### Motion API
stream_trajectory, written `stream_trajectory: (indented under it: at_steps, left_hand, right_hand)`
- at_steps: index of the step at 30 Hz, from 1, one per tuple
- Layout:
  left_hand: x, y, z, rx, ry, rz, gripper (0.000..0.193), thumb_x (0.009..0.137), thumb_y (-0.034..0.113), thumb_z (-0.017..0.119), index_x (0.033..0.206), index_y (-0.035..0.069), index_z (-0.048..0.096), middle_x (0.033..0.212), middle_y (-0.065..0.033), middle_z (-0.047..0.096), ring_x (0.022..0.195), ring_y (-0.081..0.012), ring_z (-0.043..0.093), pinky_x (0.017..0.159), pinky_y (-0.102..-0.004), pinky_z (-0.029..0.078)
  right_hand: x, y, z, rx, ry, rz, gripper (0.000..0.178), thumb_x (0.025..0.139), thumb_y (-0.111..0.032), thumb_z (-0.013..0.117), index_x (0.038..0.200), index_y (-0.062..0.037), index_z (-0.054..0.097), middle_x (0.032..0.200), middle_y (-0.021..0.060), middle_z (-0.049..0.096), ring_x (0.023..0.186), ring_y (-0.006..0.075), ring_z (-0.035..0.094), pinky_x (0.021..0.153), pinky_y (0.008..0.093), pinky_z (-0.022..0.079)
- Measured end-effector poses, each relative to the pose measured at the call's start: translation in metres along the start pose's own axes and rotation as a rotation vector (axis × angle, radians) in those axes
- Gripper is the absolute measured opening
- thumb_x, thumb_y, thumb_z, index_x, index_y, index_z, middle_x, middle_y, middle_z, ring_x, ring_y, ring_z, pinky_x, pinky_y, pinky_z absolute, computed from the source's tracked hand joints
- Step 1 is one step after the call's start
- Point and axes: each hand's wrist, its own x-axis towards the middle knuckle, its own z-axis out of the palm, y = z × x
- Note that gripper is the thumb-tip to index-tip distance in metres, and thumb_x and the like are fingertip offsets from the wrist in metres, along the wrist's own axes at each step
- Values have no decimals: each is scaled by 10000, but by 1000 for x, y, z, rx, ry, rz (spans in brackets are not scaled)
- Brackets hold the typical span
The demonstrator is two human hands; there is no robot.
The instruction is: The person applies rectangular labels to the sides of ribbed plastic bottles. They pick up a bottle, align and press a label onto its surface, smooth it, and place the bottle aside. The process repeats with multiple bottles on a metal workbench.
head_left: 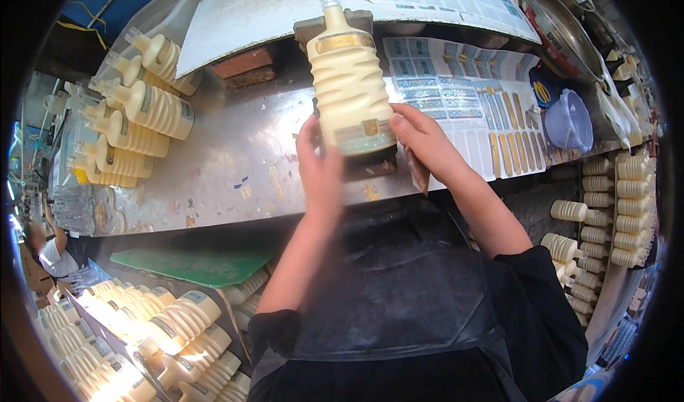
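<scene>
The ribbed cream bottle [350,81] lay between both hands, long axis running straight away from the person, capped neck pointing far, base near. The left hand [318,165] pressed flat against its lower left side; the right hand [423,140] pinched the label at its lower right, above the metal table [235,156].

A small bottling or labelling workshop, judging by the worn metal workbench [235,160]. Stacks of identical cream ribbed bottles [135,117] piled left, right [613,202] and below in a crate [142,338]. Sheets of peel-off labels [463,96] spread across the bench.
</scene>
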Motion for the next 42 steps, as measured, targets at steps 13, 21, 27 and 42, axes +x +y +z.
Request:
stream_trajectory:
  at_steps: [13, 21, 27, 42]
  left_hand:
    - [3, -3, -14, 711, -67, 238, 827, 828, 323, 794, 1502, -22, 460, 1335, -177, 584, 1273, -374, 496, 1128, -484, 344]
    - [1, -1, -14, 466, -136, 124, 843, 936, 408, 680, 1576, -22, 337, 1416, -202, 504, 1338, -341, 441, 1152, -455, 322]
    - [10, 3, 10, -3, -7, -101, 775, 1014, 455, 551, 1562, -32, 298, 1440, -198, 431, 1343, -292, 419, 1170, -450, 298]
    - [11, 10, 28, 316, 104, -138, 818, 932, 405, 682, 1527, -27, 323, 1448, -216, 381, 1376, -328, 395, 1175, -463, 298]
  right_hand:
    - [-19, -18, -16, 182, -69, -51, 417, 1045, -182, 496, 1403, -24, 642, 855, -43, 575, 709, 37, 489, 641, 204, 427]
    - [-16, -3, -9, 162, 29, -70, 413, 1045, -171, 527, 1426, -31, 605, 947, 0, 653, 775, 70, 561, 714, 234, 483]
    - [-3, -7, -6, -17, -34, -13, 452, 1055, -299, 592, 1404, -12, 572, 1119, 72, 704, 971, 129, 633, 876, 289, 512]
    - [0, -1, -1, -82, -3, -13, 509, 1024, -342, 643, 1394, 0, 574, 1185, 100, 704, 1063, 136, 640, 950, 305, 505]
